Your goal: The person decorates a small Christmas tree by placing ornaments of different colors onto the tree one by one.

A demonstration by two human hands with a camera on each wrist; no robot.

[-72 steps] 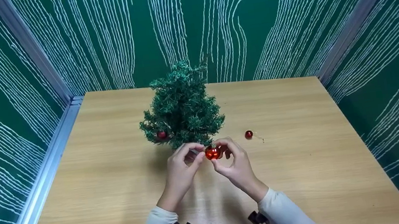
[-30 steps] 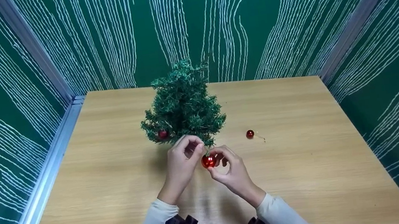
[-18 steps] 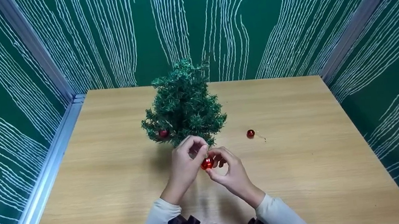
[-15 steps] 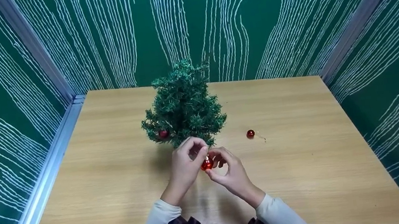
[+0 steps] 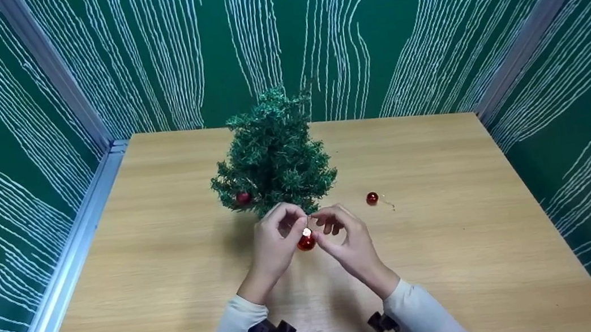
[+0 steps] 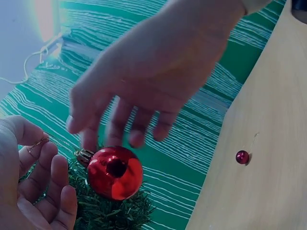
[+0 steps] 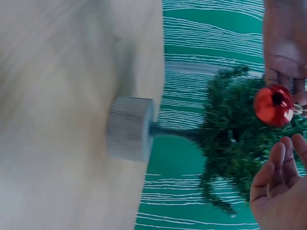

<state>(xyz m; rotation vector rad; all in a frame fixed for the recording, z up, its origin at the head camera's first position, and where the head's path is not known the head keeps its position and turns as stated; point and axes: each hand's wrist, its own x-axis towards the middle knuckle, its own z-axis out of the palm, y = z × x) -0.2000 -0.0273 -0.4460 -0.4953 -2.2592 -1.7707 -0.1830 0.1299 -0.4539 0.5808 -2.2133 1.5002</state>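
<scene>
Your right hand (image 5: 349,234) has come off red ball (image 5: 306,243), now relaxed beside it; left hand (image 5: 276,244) pinches gold string (image 6: 60,140), ball hanging before tree (image 5: 274,157). Dark bauble (image 5: 243,197) already on tree; apparently left: red ball, plus small bauble (image 5: 372,198) on table (image 5: 456,259).

We look down on a wood-grain tabletop (image 5: 441,272) where an artificial Christmas tree (image 5: 276,160) stands. At the tree's six o'clock, a glossy red bauble (image 5: 306,242) hangs from a person's pinching left hand (image 5: 276,243); the right hand (image 5: 350,241), fingers bent, is just beside it. A dark red bauble (image 5: 243,197) nestles in the branches between seven and eight o'clock; a small red bauble (image 5: 372,198) lies on the tabletop at four o'clock.
</scene>
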